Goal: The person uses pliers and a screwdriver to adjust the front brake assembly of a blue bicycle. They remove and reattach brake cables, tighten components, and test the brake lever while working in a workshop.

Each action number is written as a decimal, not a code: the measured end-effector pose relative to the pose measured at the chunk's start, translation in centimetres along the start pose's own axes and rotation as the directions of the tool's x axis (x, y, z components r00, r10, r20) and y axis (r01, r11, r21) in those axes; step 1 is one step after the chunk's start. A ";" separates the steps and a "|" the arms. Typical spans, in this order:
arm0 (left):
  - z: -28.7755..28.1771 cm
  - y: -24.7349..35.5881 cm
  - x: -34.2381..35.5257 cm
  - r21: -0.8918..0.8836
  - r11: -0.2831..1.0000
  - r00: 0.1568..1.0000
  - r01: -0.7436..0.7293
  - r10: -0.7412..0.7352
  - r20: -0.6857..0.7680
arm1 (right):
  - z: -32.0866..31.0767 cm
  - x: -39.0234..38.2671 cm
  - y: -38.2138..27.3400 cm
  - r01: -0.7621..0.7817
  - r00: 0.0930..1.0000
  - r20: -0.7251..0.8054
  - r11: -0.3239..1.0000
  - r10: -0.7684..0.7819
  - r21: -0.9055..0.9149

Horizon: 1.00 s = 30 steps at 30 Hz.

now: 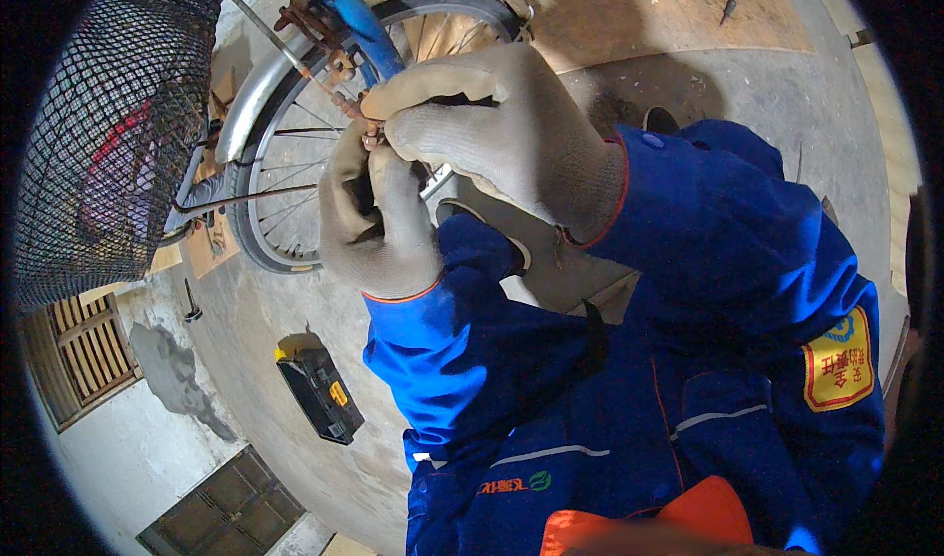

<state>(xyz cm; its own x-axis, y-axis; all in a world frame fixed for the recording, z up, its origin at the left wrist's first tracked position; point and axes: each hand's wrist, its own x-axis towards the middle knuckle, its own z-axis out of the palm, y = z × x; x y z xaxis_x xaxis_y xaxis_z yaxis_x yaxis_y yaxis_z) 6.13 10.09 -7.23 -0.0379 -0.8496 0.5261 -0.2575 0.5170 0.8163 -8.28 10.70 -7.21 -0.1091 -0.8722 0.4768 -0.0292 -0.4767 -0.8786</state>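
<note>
Both my hands wear light grey gloves and meet beside the bicycle's front wheel. My right hand (501, 128) comes from the right, thumb and fingers pinched at a small rusty brake rod fitting (370, 129). From below, my left hand (379, 222) has its thumb and fingers closed on the same fitting; its fingertips are partly hidden. A thin metal rod (258, 25) runs from the upper left down to this fitting. Behind the hands are the blue fork (359, 25) and the spoked wheel (270, 187) with its silver mudguard (251, 104).
A black mesh basket (108, 133) with something reddish inside hangs at the left. On the concrete floor lies a black and yellow toolbox (320, 389). Two small dark tools, one a screwdriver-like piece (728, 10), lie on a brown board (610, 15) at the far right.
</note>
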 end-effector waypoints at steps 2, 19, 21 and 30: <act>-0.3 0.0 0.3 -0.060 0.997 0.999 0.054 -0.054 0.004 | 0.1 0.0 0.0 -0.048 0.999 -0.003 0.996 0.049 0.072; -0.6 0.2 0.8 -0.342 0.880 0.944 0.328 -0.293 0.151 | 0.2 0.0 -0.1 -0.077 0.997 0.026 0.989 0.075 0.122; -0.7 -0.1 0.9 -0.379 0.872 0.949 0.310 -0.261 0.175 | 0.2 0.0 0.0 -0.026 0.999 0.038 0.995 0.022 0.095; -0.3 -1.7 0.7 -0.003 0.996 0.995 -0.093 0.093 -0.019 | 0.1 0.2 0.5 -0.033 0.999 0.015 0.989 0.031 0.143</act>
<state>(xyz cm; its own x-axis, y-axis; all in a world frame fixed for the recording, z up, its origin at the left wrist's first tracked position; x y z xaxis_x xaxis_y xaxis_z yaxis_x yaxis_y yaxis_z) 6.87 8.64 -8.21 -0.0431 -0.7957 0.6042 -0.2501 0.5941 0.7645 -8.23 10.29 -7.56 -0.0952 -0.8881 0.4496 0.1171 -0.4585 -0.8809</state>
